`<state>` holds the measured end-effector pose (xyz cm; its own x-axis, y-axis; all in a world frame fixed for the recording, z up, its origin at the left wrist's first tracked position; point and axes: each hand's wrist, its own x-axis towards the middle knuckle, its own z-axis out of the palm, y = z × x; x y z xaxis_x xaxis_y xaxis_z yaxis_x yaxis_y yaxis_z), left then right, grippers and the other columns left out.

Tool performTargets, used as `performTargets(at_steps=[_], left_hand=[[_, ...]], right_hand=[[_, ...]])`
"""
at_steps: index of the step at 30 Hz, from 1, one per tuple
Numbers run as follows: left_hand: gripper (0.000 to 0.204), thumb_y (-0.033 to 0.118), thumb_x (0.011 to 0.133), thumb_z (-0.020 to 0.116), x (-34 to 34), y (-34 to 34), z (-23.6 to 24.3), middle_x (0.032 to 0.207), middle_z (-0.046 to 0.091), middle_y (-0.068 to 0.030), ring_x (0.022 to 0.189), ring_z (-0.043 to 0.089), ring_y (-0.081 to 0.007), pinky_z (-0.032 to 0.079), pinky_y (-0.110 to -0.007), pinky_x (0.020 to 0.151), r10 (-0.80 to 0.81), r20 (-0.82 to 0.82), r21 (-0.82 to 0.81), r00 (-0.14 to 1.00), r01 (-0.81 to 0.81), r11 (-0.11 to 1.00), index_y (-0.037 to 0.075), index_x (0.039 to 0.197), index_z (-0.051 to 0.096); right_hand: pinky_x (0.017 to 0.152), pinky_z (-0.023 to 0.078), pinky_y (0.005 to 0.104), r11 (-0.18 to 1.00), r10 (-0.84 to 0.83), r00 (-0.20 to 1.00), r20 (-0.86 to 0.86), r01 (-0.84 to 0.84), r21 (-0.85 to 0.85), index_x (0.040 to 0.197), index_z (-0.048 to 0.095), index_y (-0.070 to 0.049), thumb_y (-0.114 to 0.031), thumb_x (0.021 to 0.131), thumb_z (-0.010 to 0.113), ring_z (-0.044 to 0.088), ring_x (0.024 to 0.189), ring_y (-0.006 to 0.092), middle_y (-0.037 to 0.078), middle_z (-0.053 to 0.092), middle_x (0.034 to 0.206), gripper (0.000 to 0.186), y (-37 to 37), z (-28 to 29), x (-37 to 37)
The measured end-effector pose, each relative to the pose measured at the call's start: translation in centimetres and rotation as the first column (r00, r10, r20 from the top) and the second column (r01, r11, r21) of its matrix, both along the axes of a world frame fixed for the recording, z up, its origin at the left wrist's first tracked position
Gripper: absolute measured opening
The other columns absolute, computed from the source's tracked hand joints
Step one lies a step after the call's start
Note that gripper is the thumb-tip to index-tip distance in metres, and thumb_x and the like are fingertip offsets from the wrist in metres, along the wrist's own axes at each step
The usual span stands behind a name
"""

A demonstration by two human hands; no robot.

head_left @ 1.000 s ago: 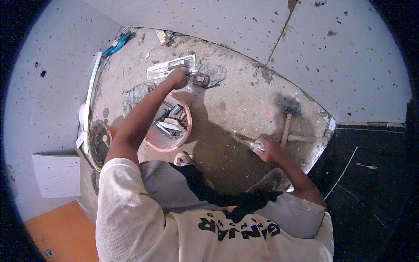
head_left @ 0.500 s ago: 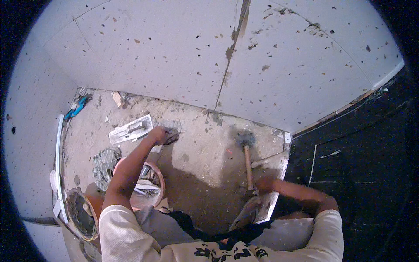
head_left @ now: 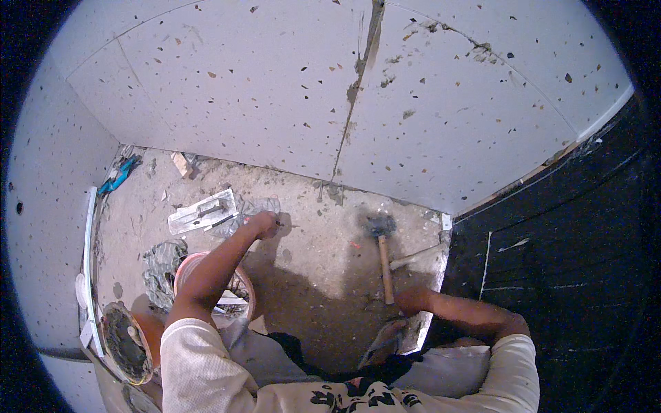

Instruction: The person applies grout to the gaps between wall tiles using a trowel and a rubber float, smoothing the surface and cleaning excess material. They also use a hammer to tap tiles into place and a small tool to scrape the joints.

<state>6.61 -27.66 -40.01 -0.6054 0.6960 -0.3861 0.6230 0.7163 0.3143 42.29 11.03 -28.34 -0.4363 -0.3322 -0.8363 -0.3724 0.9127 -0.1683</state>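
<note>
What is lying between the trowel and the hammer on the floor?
In the head view, some clear plastic and the left hand come between the trowel and hammer; then floor with a small red mark.

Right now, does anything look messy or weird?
Yes: the seam in the speckled wall is dark and blotchy, with brownish smears to its right. It stands out because the panel on its left looks cleaner.

Left arm (head_left: 213, 275) stretched forward, left hand (head_left: 263, 225) turned downward, right elbow (head_left: 513, 325) bent outward, right hand (head_left: 412, 301) dimly lit
</note>
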Motion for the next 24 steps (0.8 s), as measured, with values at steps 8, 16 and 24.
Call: performTargets(at_steps=[8,16,24], left_hand=[[0.030,0.020,0.075,0.058,-0.1,1.3,1.9,0.092,0.068,-0.0250,0.088,0.068,-0.0397,0.054,-0.047,0.079,-0.030,0.007,-0.019,1.000,0.030,0.999,-0.001,0.093,0.071],[0.027,0.018,0.076,0.061,-1.7,3.9,1.0,0.097,0.069,-0.0242,0.090,0.068,-0.0386,0.054,-0.046,0.080,0.007,0.001,0.026,1.000,-0.007,1.000,0.001,0.094,0.071],[0.025,0.016,0.074,0.062,-2.6,4.2,1.3,0.097,0.069,-0.0235,0.090,0.068,-0.0377,0.054,-0.045,0.079,0.026,-0.034,0.109,0.999,-0.022,0.994,0.000,0.091,0.072]], right_hand=[[0.082,0.052,0.0447,0.891,-0.451,0.850,-0.272,0.413,-0.189,0.118,0.065,-0.005,-0.025,0.085,0.064,0.068,0.089,0.0316,0.022,0.069,0.095,0.039,-1.7,20.0,-12.8],[0.086,0.048,0.0338,0.540,-0.840,-0.098,-0.534,-0.046,-0.840,0.134,0.051,0.002,-0.017,0.092,0.055,0.063,0.097,0.0196,0.017,0.066,0.114,0.047,-5.3,30.7,-20.1],[0.089,0.047,0.0459,0.620,-0.773,-0.332,-0.540,-0.214,-0.755,0.131,0.051,0.003,-0.015,0.090,0.054,0.061,0.098,0.0406,0.026,0.062,0.109,0.044,-8.6,30.3,-23.2]])
